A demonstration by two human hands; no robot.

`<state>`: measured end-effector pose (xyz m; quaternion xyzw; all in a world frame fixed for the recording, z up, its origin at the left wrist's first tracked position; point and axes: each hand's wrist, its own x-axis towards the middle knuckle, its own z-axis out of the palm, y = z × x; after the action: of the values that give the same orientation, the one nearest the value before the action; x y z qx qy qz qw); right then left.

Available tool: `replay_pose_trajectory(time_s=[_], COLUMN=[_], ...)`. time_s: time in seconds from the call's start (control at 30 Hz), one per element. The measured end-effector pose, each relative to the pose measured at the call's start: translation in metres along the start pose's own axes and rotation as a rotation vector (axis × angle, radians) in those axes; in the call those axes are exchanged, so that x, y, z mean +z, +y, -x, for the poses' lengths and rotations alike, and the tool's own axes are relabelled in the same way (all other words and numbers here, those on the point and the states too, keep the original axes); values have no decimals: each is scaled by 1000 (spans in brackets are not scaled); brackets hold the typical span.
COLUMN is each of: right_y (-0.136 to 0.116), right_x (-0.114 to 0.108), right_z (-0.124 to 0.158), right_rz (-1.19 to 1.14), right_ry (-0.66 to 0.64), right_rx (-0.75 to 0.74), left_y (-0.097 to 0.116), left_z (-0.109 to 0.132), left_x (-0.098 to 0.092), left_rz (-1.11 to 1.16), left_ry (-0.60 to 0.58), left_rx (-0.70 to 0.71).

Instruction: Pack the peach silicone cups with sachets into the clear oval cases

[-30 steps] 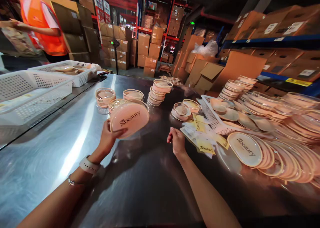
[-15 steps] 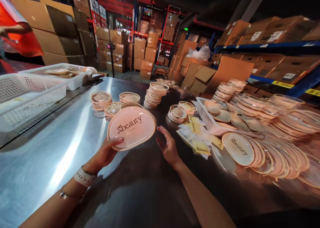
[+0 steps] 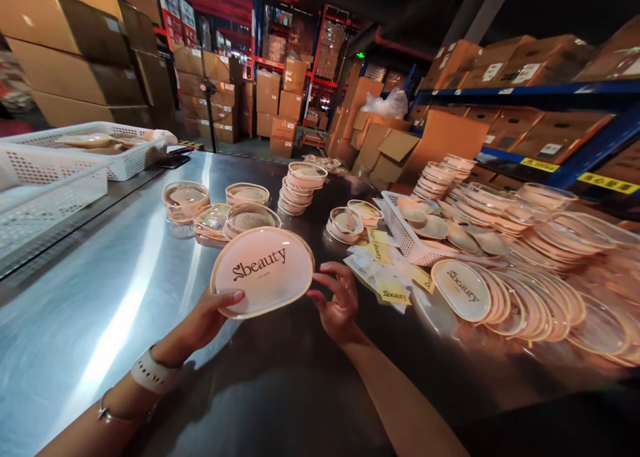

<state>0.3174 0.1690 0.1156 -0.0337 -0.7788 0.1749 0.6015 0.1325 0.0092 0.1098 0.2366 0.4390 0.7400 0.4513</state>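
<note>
A pink, rounded pouch [image 3: 263,273] with a gold-toned edge and dark "beauty" lettering is held up in front of me, its printed face towards me. My left hand [image 3: 213,313] grips its lower left side, thumb on the front and the other fingers hidden behind. At the pouch's right edge, my right hand [image 3: 337,300] has its thumb and forefinger closed on the rim, the other fingers curled. Just beyond the pouch stand several round pink cases with clear sides, among them a front case [image 3: 253,218] and a stack [image 3: 301,187].
On the right, a row of similar printed pouches [image 3: 463,290] leans beside a white basket [image 3: 397,227] of pale pieces. Yellow and white cards [image 3: 383,270] lie before it. Perforated white trays [image 3: 55,187] stand left on the metal table [image 3: 125,297]. Cardboard boxes [image 3: 85,63] and racks are behind.
My right hand has closed in from beside the pouch to its right edge. The pouch sits slightly lower in view. The person in orange at the left is out of view.
</note>
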Motion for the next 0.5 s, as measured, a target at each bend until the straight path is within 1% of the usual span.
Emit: replay_pose_trajectory(time_s=[0.13, 0.23, 0.3, 0.33, 0.4, 0.43, 0.5], right_y=[2, 8, 11, 13, 15, 16, 19], right_x=[-2, 1, 7, 10, 13, 10, -5], right_z=[-2, 4, 7, 8, 4, 0, -9], right_rz=[-14, 30, 81, 103, 136, 149, 178], right_ry=[60, 15, -31, -29, 20, 57, 137], right_rx=[-6, 64, 127, 156, 208, 229, 268], left_y=[-7, -11, -13, -13, -11, -10, -7], left_z=[0, 0, -1, -2, -4, -5, -7], left_x=[0, 1, 2, 2, 1, 0, -2], left_rz=[-9, 3, 6, 4, 0, -1, 2], left_ry=[-14, -4, 6, 7, 5, 7, 27], left_rx=[-59, -87, -77, -65, -40, -28, -8])
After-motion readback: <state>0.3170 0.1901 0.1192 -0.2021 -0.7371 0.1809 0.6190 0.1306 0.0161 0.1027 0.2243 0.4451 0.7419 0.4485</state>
